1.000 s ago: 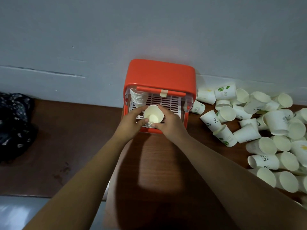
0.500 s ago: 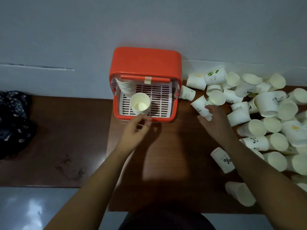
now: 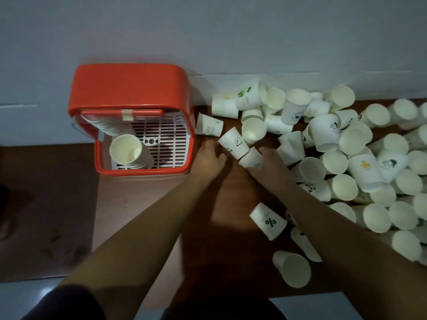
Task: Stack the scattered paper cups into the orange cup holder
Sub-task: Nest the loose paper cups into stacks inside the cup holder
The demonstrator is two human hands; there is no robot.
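Right hand (image 3: pixel 270 165) reaches to the near left edge of the cup pile and grips a plain cup (image 3: pixel 250 158) lying on its side on the desk (image 3: pixel 208 227); the fingers curl over the cup's wall. Left hand (image 3: pixel 209 158) rests on the desk between the orange holder (image 3: pixel 129 88) and that cup, fingers loosely bent, holding nothing. Its fingertips lie just beside a panda cup (image 3: pixel 234 143); contact cannot be confirmed. The panda cup lies tilted, its mouth end touching the plain cup.

Holder: stands against the grey wall (image 3: pixel 208 31) at the back left of the desk, lid raised. A white slotted tray (image 3: pixel 166 139) lines the inside. One stack of cups (image 3: pixel 126 148) lies in the left part of the tray, leaning towards the front, open mouth facing the camera. A strip of tape (image 3: pixel 127 114) sits on the orange bar across the top of the opening.

Loose cups (image 3: pixel 346 162): a large heap covers the right side of the desk up to the wall, most on their sides, many touching or overlapping. Several carry small printed figures. Nearer the front edge, a cup with a percent sign (image 3: pixel 268 221) lies beside the right forearm, and another cup (image 3: pixel 292 269) lies with its mouth towards the camera.
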